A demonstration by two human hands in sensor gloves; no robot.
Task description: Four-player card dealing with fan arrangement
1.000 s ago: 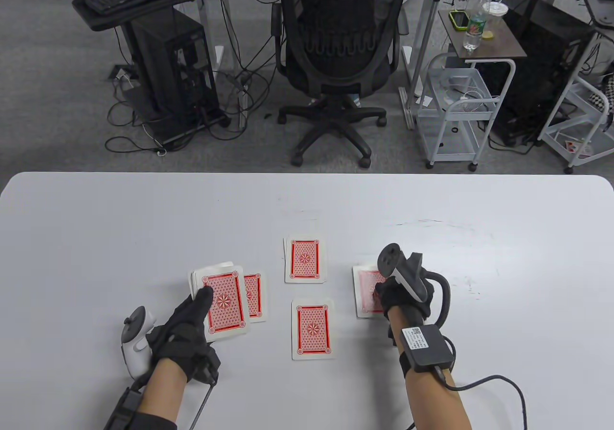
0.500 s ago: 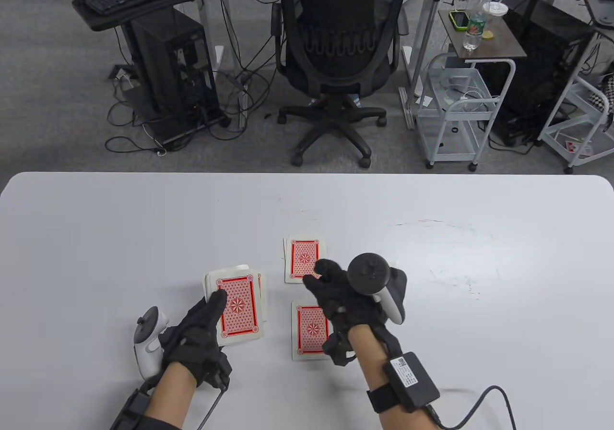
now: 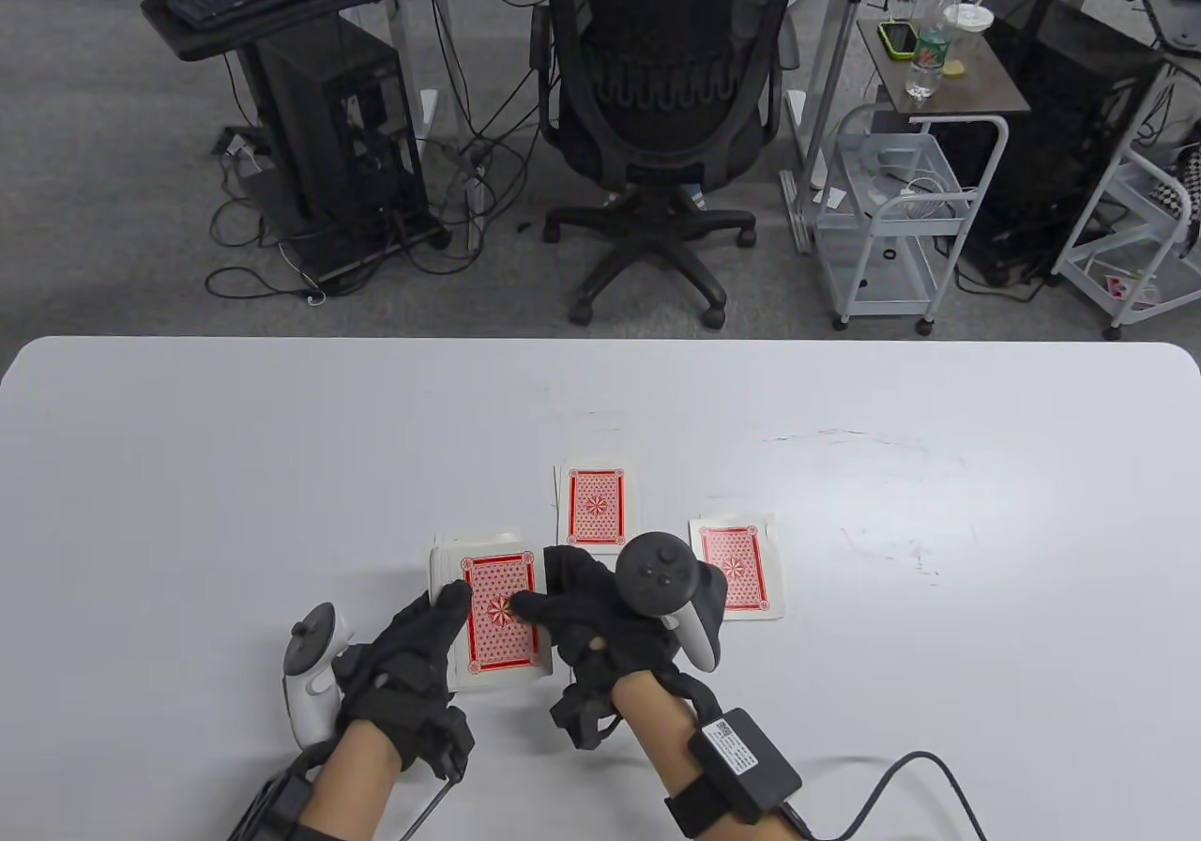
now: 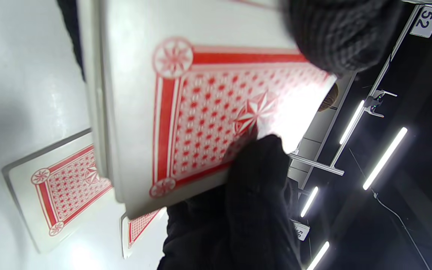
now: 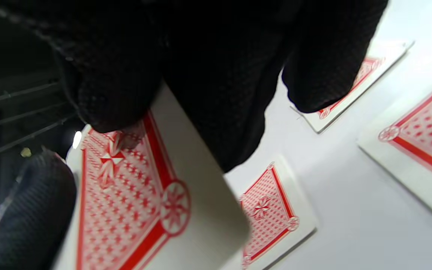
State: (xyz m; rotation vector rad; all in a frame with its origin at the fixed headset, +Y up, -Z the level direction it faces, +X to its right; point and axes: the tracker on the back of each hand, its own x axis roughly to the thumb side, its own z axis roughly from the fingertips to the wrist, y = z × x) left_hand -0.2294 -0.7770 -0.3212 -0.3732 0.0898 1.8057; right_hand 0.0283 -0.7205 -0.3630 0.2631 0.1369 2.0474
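My left hand (image 3: 441, 620) holds the red-backed deck (image 3: 499, 620) just above the white table (image 3: 281, 447), thumb on its left edge. My right hand (image 3: 544, 592) is at the deck's right side, thumb on the top card (image 5: 126, 187) and fingers past its right edge. In the left wrist view the deck (image 4: 201, 112) fills the frame with a right fingertip (image 4: 257, 176) on it. One dealt pile (image 3: 596, 506) lies beyond the hands and another pile (image 3: 738, 567) to the right. The near pile and the left pile are hidden under the hands and deck.
An office chair (image 3: 661, 118) stands beyond the table's far edge, with a computer tower (image 3: 338, 137) and a white cart (image 3: 891, 212) on the floor. In the right wrist view, dealt cards (image 5: 268, 210) lie flat on the table under the deck.
My right hand left the right pile and swept left to the deck. My left hand carried the deck right, over the left pile.
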